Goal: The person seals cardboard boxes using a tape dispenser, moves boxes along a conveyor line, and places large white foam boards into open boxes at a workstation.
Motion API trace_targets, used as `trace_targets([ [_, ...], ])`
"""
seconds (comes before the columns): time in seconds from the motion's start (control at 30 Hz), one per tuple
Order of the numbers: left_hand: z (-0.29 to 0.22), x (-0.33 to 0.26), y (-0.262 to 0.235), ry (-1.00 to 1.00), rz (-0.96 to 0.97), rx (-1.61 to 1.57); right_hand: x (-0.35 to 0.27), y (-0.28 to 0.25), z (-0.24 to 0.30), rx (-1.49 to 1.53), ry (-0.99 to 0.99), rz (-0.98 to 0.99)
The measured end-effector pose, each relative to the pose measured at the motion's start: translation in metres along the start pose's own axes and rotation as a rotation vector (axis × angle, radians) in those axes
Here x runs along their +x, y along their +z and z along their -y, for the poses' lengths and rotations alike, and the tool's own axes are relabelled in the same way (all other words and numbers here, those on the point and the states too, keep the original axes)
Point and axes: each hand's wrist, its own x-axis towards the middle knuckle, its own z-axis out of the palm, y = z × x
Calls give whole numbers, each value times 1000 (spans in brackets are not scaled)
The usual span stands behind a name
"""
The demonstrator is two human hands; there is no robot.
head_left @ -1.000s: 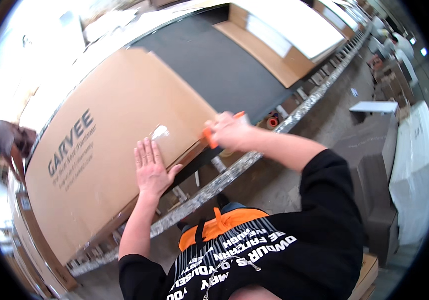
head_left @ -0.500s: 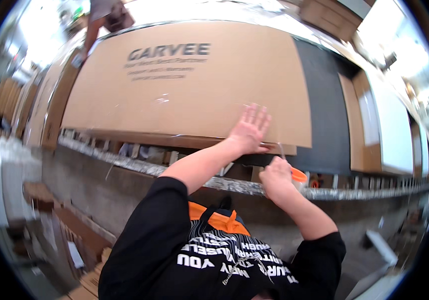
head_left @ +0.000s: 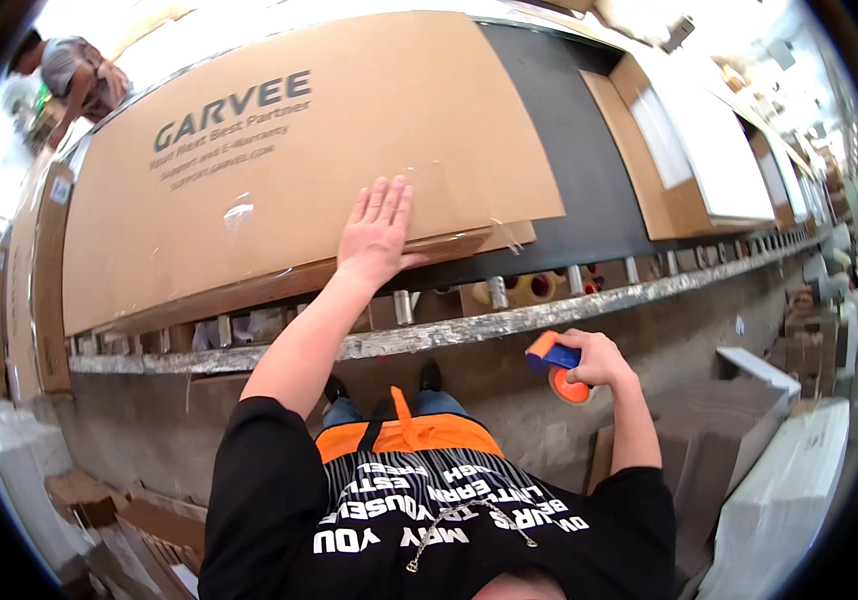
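A long, flat cardboard box [head_left: 349, 130] with dark print lies on the line in front of me. My left hand [head_left: 374, 240] rests flat on its top near the front edge, fingers stretched out, holding nothing. At the box's near right corner, a short clear strip of tape [head_left: 512, 240] hangs by its loose end. Well off the box, on the near side of the metal rail, my right hand [head_left: 601, 360] grips a blue and orange tape dispenser [head_left: 555, 354]. The dispenser's roll shows an orange centre.
The box lies across a black surface [head_left: 589, 140] with rollers and a worn metal rail [head_left: 429, 340]. An open carton [head_left: 679, 205] with a white panel stands further right. Rolls of tape [head_left: 539, 288] sit beneath the rollers. Another person [head_left: 79, 75] works at the far left.
My right hand has pulled back from the box corner with the tape dispenser, and the strip no longer reaches it. My left hand lies further left along the box. The view has shifted.
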Motion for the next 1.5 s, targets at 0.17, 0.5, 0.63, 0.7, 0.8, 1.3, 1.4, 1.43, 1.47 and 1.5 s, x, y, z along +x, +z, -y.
trace_targets([
  [0.17, 88, -89, -7, -174, -161, -72, 35, -1, 62, 729, -586, -565],
  [0.5, 324, -286, 17, -1569, -1139, -594, 210, 14, 119, 1494, -465, -572],
  [0.63, 359, -273, 9, -1319, -1609, -1192, 187, 11, 134, 1494, -445, -662],
  [0.7, 377, -280, 22, -1204, -1626, -1171, 170, 14, 131, 1496, -368, -717],
  [0.8, 422, -262, 24, -1138, -1577, -1256, 159, 33, 160, 1465, -336, -750],
  [1.3, 225, -81, -55, 354, -848, -280, 310, -33, 399, 1045, -646, -351],
  [1.4, 149, -58, -25, 430, -522, -566, 351, -51, 392, 704, -635, -505],
  [1.43, 135, -46, -22, 397, -509, -552, 366, -55, 384, 590, -590, -620],
  [1.47, 127, -32, -19, 269, -429, -463, 380, -63, 368, 596, -613, -590],
  [1.5, 121, -19, -17, 139, -348, -372, 393, -73, 343, 419, -559, -709],
])
